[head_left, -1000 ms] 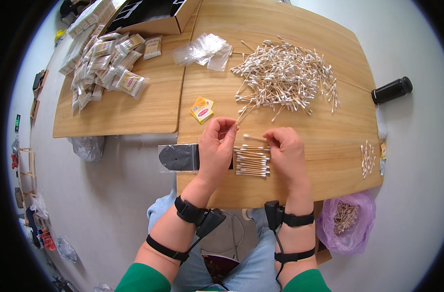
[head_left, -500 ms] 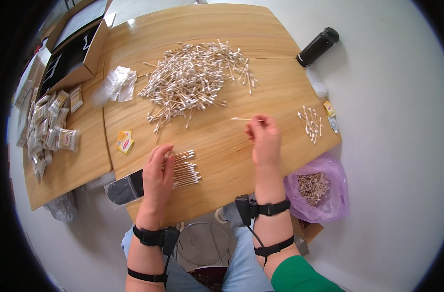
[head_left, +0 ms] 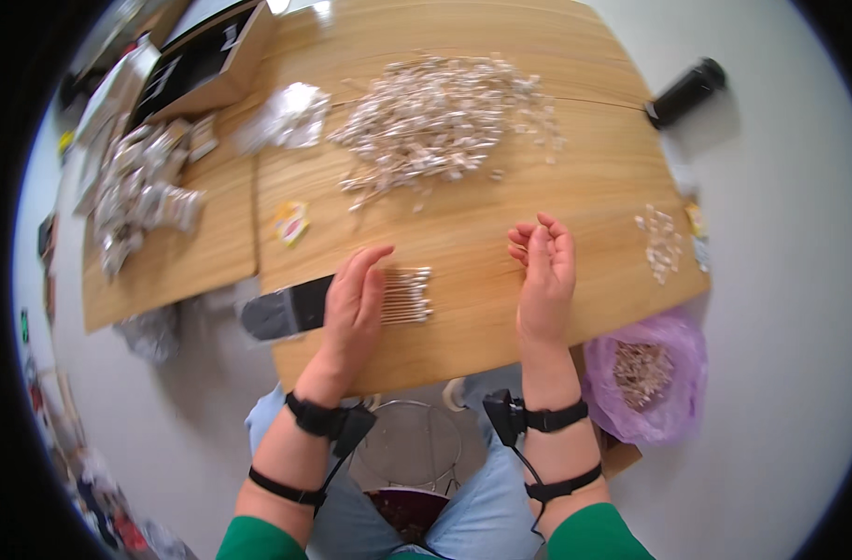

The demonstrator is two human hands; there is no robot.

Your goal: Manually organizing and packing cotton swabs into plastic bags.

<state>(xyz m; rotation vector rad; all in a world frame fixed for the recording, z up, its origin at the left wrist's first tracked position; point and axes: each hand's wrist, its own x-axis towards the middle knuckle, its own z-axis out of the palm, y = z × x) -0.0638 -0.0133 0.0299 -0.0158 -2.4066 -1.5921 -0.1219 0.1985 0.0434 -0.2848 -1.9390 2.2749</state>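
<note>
In the head view, the left hand [head_left: 356, 297] lies flat on the round wooden table [head_left: 584, 187], fingers straight and close together, their tips touching the neat row of white-tipped wooden cotton swabs [head_left: 407, 295] near the table's front edge. The right hand [head_left: 544, 271] rests on its edge, well apart from that row, fingers loosely curled and slightly spread, holding nothing visible. A large loose heap of cotton swabs [head_left: 440, 117] lies farther back, a small cluster of swabs [head_left: 662, 243] to the right.
</note>
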